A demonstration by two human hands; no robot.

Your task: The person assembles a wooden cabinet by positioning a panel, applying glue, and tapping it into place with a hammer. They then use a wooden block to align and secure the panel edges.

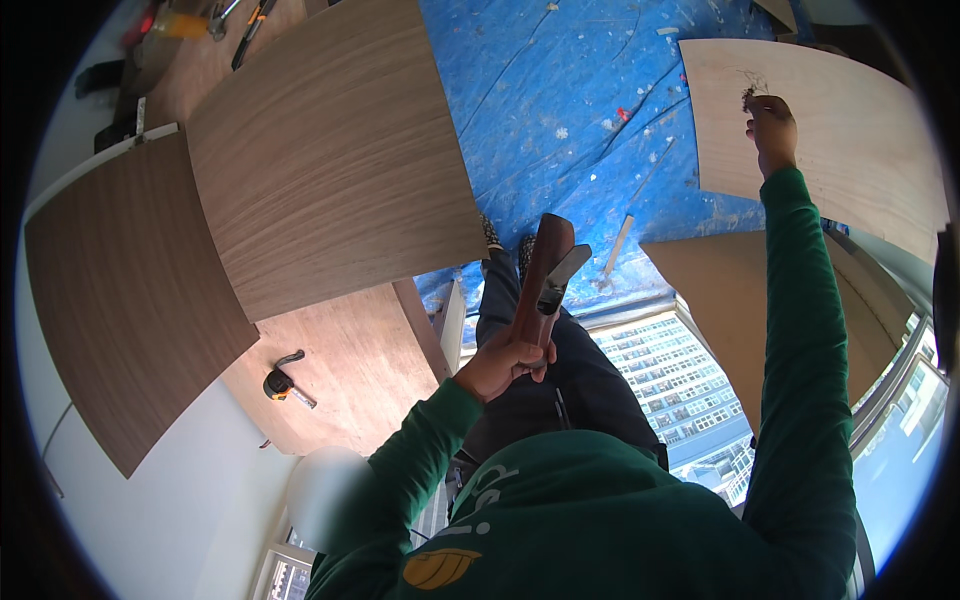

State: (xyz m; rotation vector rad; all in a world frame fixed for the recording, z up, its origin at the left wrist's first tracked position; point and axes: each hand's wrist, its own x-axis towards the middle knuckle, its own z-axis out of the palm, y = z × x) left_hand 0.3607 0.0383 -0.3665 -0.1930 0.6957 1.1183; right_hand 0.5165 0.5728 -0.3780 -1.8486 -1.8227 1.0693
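Note:
My left hand (505, 364) is wrapped around the lower end of a reddish-brown wooden hand plane (540, 270), held tilted in front of my legs. The plane's metal blade juts from its right side. Far to the right, my outstretched right hand (774, 130) is over a pale plywood board (820, 130). Its fingers are closed at a small dark, stringy clump (748, 98). Thin curled strands show just beyond the fingertips; whether they are shavings or something else is too small to tell.
Two brown wood-grain panels (330, 150) lie to the left. A tape measure (280, 384) rests on a light wooden surface (350, 350) below them. Stained blue sheeting (560, 100) covers the floor, with a thin wood strip (619, 245) on it. A brown board (710, 275) stands by the window at right.

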